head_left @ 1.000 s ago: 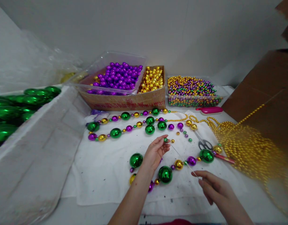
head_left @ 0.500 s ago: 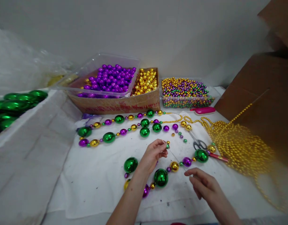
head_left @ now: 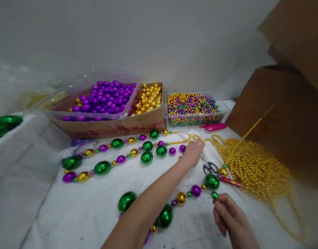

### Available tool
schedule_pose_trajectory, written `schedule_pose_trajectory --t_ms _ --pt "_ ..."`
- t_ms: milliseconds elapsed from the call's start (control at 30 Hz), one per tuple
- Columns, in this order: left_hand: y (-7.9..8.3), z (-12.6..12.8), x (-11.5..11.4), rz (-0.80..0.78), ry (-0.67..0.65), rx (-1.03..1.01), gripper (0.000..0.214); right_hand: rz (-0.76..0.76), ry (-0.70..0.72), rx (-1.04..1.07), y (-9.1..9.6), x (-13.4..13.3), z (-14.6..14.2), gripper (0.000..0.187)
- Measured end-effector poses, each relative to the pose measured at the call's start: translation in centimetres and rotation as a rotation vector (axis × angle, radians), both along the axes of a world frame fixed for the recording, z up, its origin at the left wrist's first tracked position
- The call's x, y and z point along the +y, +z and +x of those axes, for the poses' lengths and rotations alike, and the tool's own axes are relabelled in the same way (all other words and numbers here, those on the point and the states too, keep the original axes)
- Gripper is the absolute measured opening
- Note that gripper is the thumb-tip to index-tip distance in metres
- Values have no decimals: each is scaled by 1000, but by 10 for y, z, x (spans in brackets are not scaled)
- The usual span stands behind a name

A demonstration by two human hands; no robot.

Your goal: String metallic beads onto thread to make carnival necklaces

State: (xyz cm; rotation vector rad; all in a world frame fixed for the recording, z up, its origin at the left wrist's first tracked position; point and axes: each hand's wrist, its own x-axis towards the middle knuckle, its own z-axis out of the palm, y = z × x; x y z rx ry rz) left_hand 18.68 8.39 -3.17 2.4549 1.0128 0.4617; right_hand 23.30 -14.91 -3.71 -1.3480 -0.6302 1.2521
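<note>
My right hand is closed in a pinch, with a small shiny green bead at its fingertips. Just above that bead lies a string of green, purple and gold beads, with a large green ball near its end. My left hand is stretched out over the loose beads, fingers down and drawn together. Whatever its fingertips grip is hidden under the hand. Beside it are a loose purple bead and dark-handled scissors. My left forearm covers part of the bead string.
A longer bead strand lies on the white cloth. Behind stand a clear bin of purple beads, a carton section of gold beads and a mixed-bead tub. Gold bead chain heaps at right beside cardboard.
My left hand has moved away from the thread, forward and right, to the loose beads. My right hand now pinches a green bead where it held thread. The view has shifted right.
</note>
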Motion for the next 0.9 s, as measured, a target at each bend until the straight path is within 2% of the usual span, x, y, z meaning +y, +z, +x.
schedule_pose_trajectory --t_ms 67,133,333,400,500,600,700,733,800,900 --pt "-7 6 3 14 -18 61 39 6 13 0 -2 -2 3 32" --pt "-11 1 0 15 -24 99 34 10 18 -5 -3 -3 4 31" --pt "-5 -47 -21 -29 31 84 22 66 80 -73 -4 2 -2 27" --pt "-1 -64 -25 -185 127 -146 26 84 59 -70 -2 6 -6 26" --pt "6 -90 -31 -569 296 -612 25 50 20 -54 -1 11 -13 25" --pt "11 -113 -40 -868 344 -859 26 2 56 -69 -3 11 -17 26" --pt "14 -130 -52 -1291 366 -1236 24 -32 103 -104 -6 7 -18 28" --pt "15 -134 -55 -1386 371 -1329 22 -42 114 -114 -7 6 -19 28" --pt "16 -139 -60 -1453 378 -1411 22 -57 125 -131 -7 4 -20 29" --pt "16 -142 -64 -1469 391 -1462 24 -66 113 -158 -7 1 -22 30"
